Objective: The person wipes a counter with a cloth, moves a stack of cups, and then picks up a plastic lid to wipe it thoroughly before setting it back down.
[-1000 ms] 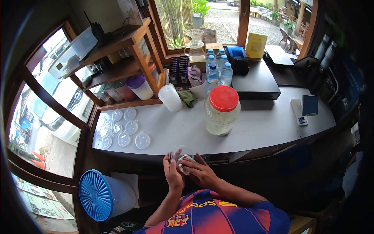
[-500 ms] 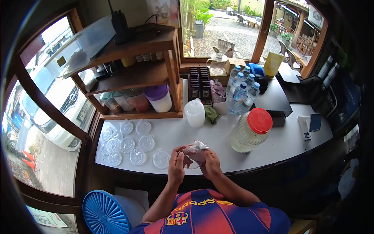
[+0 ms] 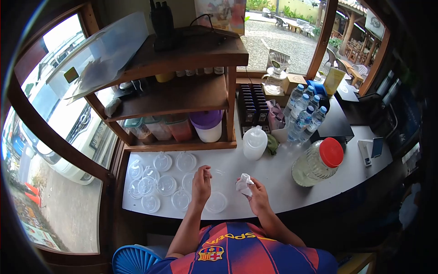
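Note:
My left hand (image 3: 201, 186) is raised over the counter with its fingers curled. Faint outlines of a clear plastic lid (image 3: 220, 172) show at its fingertips, hard to make out against the white surface. In my right hand (image 3: 258, 197) a crumpled white tissue (image 3: 244, 182) is pinched between thumb and fingers. Below and between the hands, a round clear lid (image 3: 216, 202) lies flat on the counter. Several similar lids (image 3: 166, 186) spread out to the left of my left hand, some overlapping.
On the white counter (image 3: 273, 198) stand a white plastic jug (image 3: 255, 143), a large jar with a red cap (image 3: 315, 164) and several water bottles (image 3: 303, 121). A wooden shelf (image 3: 182, 98) rises at the back left. A blue-lidded container (image 3: 137, 260) sits low at left.
My hands have moved apart; before, both held the clear lid with the tissue against it. The tissue is now in my right hand alone. The view has shifted left.

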Motion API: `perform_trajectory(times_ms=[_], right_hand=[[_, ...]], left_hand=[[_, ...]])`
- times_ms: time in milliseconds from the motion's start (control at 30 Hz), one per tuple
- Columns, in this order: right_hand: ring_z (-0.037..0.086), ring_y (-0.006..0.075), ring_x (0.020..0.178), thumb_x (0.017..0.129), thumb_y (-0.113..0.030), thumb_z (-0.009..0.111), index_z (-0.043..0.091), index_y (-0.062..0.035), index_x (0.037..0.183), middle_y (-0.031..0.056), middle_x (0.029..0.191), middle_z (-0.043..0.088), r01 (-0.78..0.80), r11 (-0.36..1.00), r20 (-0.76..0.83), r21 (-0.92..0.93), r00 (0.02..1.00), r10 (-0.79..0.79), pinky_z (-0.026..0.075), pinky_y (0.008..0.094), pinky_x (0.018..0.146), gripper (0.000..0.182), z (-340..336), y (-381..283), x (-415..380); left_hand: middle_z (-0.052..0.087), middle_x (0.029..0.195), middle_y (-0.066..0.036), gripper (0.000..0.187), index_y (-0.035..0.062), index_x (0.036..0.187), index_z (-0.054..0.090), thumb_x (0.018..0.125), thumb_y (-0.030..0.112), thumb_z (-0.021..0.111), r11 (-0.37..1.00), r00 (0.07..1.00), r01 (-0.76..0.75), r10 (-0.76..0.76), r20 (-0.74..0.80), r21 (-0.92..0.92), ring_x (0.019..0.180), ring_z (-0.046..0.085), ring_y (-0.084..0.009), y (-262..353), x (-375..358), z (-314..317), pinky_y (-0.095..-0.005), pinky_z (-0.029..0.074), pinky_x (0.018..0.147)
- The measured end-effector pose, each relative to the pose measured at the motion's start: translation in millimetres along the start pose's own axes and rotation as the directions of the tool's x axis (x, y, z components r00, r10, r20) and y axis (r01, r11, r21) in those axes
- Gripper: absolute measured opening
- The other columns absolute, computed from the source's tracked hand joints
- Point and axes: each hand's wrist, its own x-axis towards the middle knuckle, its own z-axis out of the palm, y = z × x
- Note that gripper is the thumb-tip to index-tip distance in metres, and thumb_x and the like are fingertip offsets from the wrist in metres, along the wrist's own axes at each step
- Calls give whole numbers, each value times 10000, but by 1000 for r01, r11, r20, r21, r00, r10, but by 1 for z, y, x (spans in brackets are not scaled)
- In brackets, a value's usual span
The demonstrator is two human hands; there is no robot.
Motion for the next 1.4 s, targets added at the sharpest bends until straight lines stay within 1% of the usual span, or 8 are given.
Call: perform_trajectory(times_ms=[133,267,467,633,767,1067,1267,1400], right_hand=[[650,200,1102,1014,-121,503,579,1,1296,90,1170,672,48,999,-208,22,977,-43,509,339,970,317,-16,-11,15],[648,165,978,1017,-152,515,580,-19,1281,57,1081,656,131,991,-134,29,983,-126,535,334,871,303,-34,-27,34],[632,132,933,990,-188,603,570,-48,1203,38,1021,641,214,974,-146,78,969,-201,532,302,784,257,-16,-50,45],[639,132,890,924,-103,647,562,-57,1154,47,1006,644,281,959,-167,32,948,-272,520,299,746,249,-16,-54,45],[642,125,864,891,-47,630,570,-60,1114,39,999,646,258,966,-162,8,954,-253,520,286,763,231,-27,-57,37],[638,127,899,905,-78,657,582,-74,1109,35,1025,643,334,942,-267,10,909,-319,519,287,786,218,-30,-56,44],[607,136,972,950,-108,656,555,-87,1141,38,1074,618,526,835,-294,-164,782,-550,504,307,842,216,3,-72,38],[592,179,893,936,-37,648,584,-35,1085,73,1032,600,704,442,-85,-556,481,-873,482,305,819,162,36,-89,28]], left_hand=[[657,964,-109,183,50,1138,609,962,83,571,921,985,-170,145,98,351,1003,567,-326,-27,23,1,-443,447,924],[578,1193,-180,258,59,1173,595,923,112,631,869,961,-269,271,57,416,1140,511,-369,-2,44,-4,-465,412,1009],[524,1297,-238,617,2,1326,480,903,391,705,938,917,-332,346,197,-104,1250,478,-418,38,90,45,-496,372,1076],[450,1413,-260,951,-34,1431,383,786,541,780,872,865,-488,476,158,43,1329,434,-420,59,123,105,-502,338,1118],[407,1454,-289,1034,-45,1447,348,740,541,824,958,887,-286,264,380,2,1396,354,-437,46,134,127,-505,312,1144],[344,1468,-255,970,76,1491,337,739,384,867,879,867,-449,472,160,-159,1360,365,-452,68,135,93,-511,329,1130],[366,1349,-204,988,142,1504,314,712,205,901,910,913,-297,359,194,-290,1248,474,-380,88,108,50,-479,446,1043],[440,1243,-143,1012,128,1518,304,703,131,905,905,917,-207,312,248,-370,1137,564,-270,80,83,39,-430,475,1022]])
